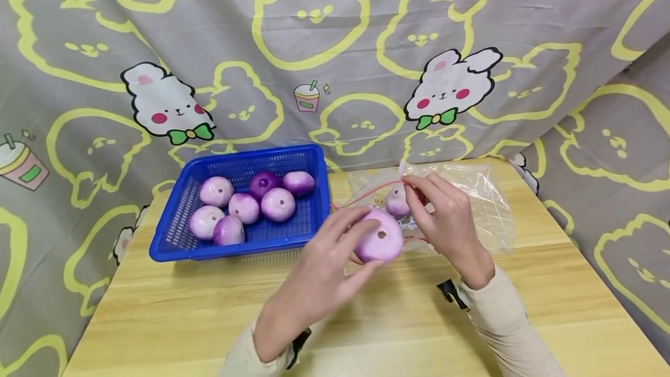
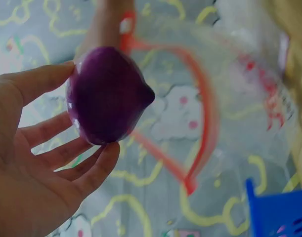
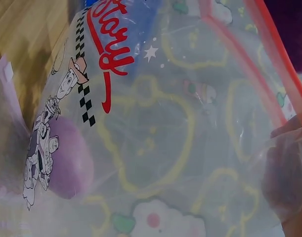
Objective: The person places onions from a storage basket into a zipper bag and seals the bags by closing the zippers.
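My left hand grips a purple-and-white onion between thumb and fingers, close in front of the bag's mouth. In the left wrist view the same onion shows its dark, pointed end. A clear plastic bag with a red rim and printed cartoon figures hangs from my right hand, which pinches its edge and keeps the mouth spread. Inside the bag lies another onion, seen through the film.
A blue plastic basket on the left of the wooden table holds several onions. Behind the bag, more clear plastic lies spread on the right. A patterned curtain rises along the table's back edge.
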Available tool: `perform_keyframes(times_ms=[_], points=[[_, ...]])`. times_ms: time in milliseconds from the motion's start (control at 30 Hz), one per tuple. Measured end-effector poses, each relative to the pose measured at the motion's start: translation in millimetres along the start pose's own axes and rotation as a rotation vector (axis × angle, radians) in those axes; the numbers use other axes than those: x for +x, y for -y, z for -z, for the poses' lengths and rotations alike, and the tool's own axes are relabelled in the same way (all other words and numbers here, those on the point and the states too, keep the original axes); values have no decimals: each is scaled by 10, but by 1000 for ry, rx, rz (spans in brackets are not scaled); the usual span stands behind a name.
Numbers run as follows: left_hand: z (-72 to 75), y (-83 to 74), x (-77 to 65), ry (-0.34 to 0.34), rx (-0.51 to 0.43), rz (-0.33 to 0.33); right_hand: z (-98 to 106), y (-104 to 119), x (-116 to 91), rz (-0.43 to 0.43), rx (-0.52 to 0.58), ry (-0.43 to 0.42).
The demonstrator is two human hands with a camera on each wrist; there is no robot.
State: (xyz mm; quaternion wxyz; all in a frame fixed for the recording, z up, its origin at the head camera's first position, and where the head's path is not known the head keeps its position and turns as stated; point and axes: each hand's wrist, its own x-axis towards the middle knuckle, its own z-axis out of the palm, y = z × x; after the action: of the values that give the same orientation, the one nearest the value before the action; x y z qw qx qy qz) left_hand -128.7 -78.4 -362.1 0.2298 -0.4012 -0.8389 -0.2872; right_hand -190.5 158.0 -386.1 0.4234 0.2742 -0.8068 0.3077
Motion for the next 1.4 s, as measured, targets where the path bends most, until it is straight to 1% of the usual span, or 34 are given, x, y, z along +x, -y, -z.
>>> perform_keyframes(times_ms=[67, 133, 300, 500, 767, 833, 1033, 1200, 1267, 1400], points=[[-97, -14, 8, 9, 25, -10, 8, 4, -4, 5, 0, -3], [-169, -8, 2, 1, 49, -9, 15, 13, -6, 9, 1, -5], [-269, 16, -11, -22, 81, 5, 35, 40, 7, 27, 8, -12], [-367, 11, 7, 12, 156, 3, 75, 72, 40, 43, 22, -21], [-484, 40, -15, 58, 233, 27, 110, 86, 56, 45, 24, -28], [-504, 48, -23, 71, 250, 33, 114, 90, 57, 46, 26, -26], [-528, 57, -51, 142, 298, 77, 119, 105, 65, 53, 33, -16], [-538, 61, -69, 152, 338, 114, 112, 113, 68, 61, 41, -9], [-539, 66, -72, 150, 350, 122, 113, 113, 68, 63, 41, -6], [-533, 66, -77, 166, 379, 139, 116, 113, 68, 64, 36, -1]])
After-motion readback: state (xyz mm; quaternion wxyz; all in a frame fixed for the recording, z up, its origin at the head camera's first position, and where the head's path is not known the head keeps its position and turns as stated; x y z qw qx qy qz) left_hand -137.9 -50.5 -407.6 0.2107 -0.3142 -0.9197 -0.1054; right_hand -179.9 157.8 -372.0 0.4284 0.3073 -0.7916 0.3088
